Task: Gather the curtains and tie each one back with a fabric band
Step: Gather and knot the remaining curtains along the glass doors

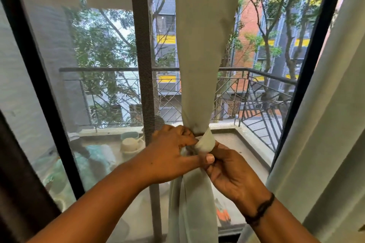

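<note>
Both hands at cinch: left hand [169, 152] & right hand [227, 171] pinch fabric band [206, 142] round gathered curtain [203, 55]; knot prob. hidden between grips.

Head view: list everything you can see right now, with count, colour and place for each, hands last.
gathered curtain: one, pale grey-green, centre, cinched at the hands.
fabric band: one, pale cream, wrapped round the gathered curtain at its narrowest point.
loose curtain: one, pale grey-green, right edge, hanging untied.
window frame: dark bars, left, centre and right.
balcony railing: one, dark metal, outside beyond the glass.
cups: two, one teal and one white on a saucer, on the balcony floor left of centre.
wristband: one, black, on the right wrist.
left hand: grips the band's left side.
right hand: pinches the band from below.
</note>
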